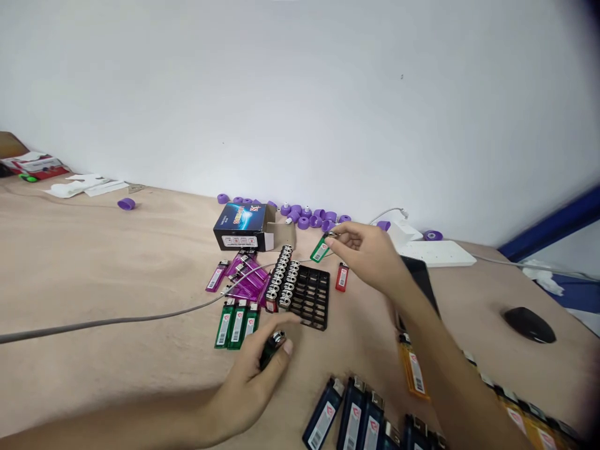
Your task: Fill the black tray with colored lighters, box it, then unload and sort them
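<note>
My right hand (pixel 363 250) pinches a green lighter (pixel 320 250) by its metal top, above the table beyond the black grid tray (pixel 315 294). Closer to me, my left hand (pixel 253 375) is closed around a dark lighter (pixel 272 349), its metal top showing between thumb and index finger; its body is mostly hidden. Two rows of lighters (pixel 282 278) stand upright in the tray's left side, metal tops up, and the slots to their right show through. A red lighter (pixel 342 277) lies right of the tray. Purple lighters (pixel 246 281) and green lighters (pixel 237 325) lie left of it.
An opened box (pixel 244 226) stands behind the tray, with purple caps (pixel 317 219) along the wall. A grey cable (pixel 140 319) crosses the table. Dark blue lighters (pixel 351 419) and orange lighters (pixel 413 369) lie in front; a power strip (pixel 435 253) and mouse (pixel 529 324) are right.
</note>
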